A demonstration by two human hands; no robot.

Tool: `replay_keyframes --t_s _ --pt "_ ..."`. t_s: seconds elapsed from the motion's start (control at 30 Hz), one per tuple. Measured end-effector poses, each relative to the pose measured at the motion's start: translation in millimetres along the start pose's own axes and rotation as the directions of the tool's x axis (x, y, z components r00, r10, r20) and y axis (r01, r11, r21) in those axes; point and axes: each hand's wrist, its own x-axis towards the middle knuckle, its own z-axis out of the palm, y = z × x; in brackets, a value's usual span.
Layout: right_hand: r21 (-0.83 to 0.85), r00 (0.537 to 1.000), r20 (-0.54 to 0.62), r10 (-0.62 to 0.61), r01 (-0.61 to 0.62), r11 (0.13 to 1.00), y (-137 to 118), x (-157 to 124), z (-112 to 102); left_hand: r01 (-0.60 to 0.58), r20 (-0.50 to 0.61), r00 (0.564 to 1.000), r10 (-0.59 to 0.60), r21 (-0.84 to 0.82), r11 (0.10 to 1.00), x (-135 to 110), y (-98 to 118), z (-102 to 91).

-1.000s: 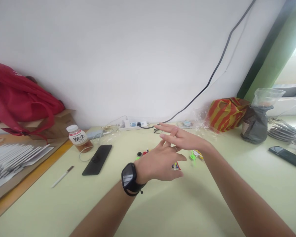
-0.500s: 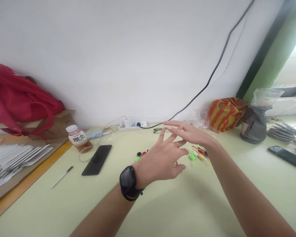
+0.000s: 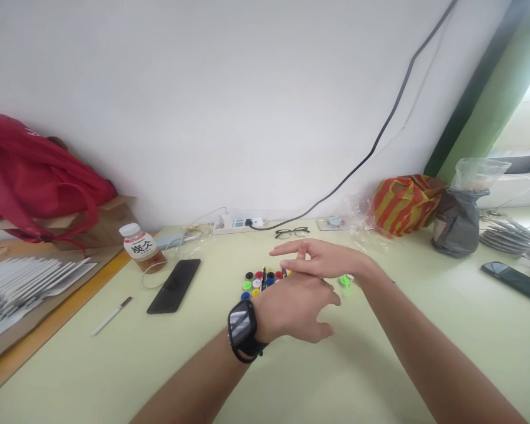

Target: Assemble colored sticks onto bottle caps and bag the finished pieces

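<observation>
My left hand (image 3: 298, 306), wearing a black watch (image 3: 242, 324), is held palm down with its fingers and thumb spread. Over its fingers lies my right hand (image 3: 324, 258), its own fingers stretched toward the left. The two hands overlap and seem to touch, and one finger pokes up between the right hand's fingers. No object shows in either hand. Behind them are several small round pieces (image 3: 247, 285) in black, red, green, white, blue and yellow, partly hidden by the hands. A bright green piece (image 3: 345, 281) lies beyond the right wrist.
At left are a drink bottle (image 3: 141, 247), a black phone (image 3: 174, 287) and a pen (image 3: 111, 316). Glasses (image 3: 291, 232) and a power strip (image 3: 238, 224) lie by the wall. A striped bag (image 3: 404, 203), grey bag (image 3: 457, 224) and another phone (image 3: 516, 282) are at right.
Both hands have moved down toward me, the right one also leftward across the left hand's fingers. More of the coloured pieces and the glasses now show.
</observation>
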Motion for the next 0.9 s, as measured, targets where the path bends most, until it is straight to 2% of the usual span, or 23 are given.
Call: replay_keyframes --t_s 0.07,0.13,0.2,0.3,0.4,0.47,0.57,0.63,0.73,0.8,0.9 --pt "0.024 0.998 -0.056 0.032 -0.031 0.999 2 1 2 0.024 -0.013 1.0 -0.024 -0.036 0.999 -1 -3 -6.4" --pt "0.051 0.975 -0.218 0.041 -0.03 0.998 2 2 2 0.002 -0.135 0.991 -0.009 -0.055 0.998 -2 -5 -16.3" --pt "0.076 0.901 -0.434 0.032 0.0 0.997 3 5 3 -0.041 -0.282 0.959 0.008 -0.112 0.993 -2 -7 -25.7" --pt "0.066 0.758 -0.652 0.017 0.035 0.997 5 13 3 0.012 -0.397 0.908 -0.137 -0.302 0.953 3 -10 -31.7" --pt "0.005 0.658 -0.753 -0.01 0.022 1.0 8 21 7 0.043 -0.529 0.794 -0.3 -0.444 0.895 10 -15 -27.1" --pt "-0.055 0.603 -0.796 -0.047 0.005 0.998 8 24 11 0.024 -0.565 0.74 -0.364 -0.519 0.854 14 -18 -22.4" --pt "-0.165 0.538 -0.834 -0.125 -0.028 0.986 4 26 19 0.009 -0.533 0.736 -0.417 -0.608 0.794 15 -21 -18.1" --pt "-0.218 0.516 -0.84 -0.167 -0.041 0.975 2 26 24 0.007 -0.491 0.757 -0.432 -0.654 0.756 15 -23 -16.9" --pt "-0.223 0.515 -0.839 -0.178 -0.026 0.974 1 27 26 -0.02 -0.436 0.801 -0.41 -0.703 0.711 14 -25 -15.2" --pt "-0.187 0.533 -0.83 -0.162 0.008 0.982 2 29 26 -0.052 -0.433 0.816 -0.382 -0.714 0.698 14 -27 -13.9" --pt "-0.092 0.604 -0.783 -0.147 0.121 0.988 3 30 22 -0.097 -0.443 0.835 -0.327 -0.703 0.705 14 -30 -14.1"
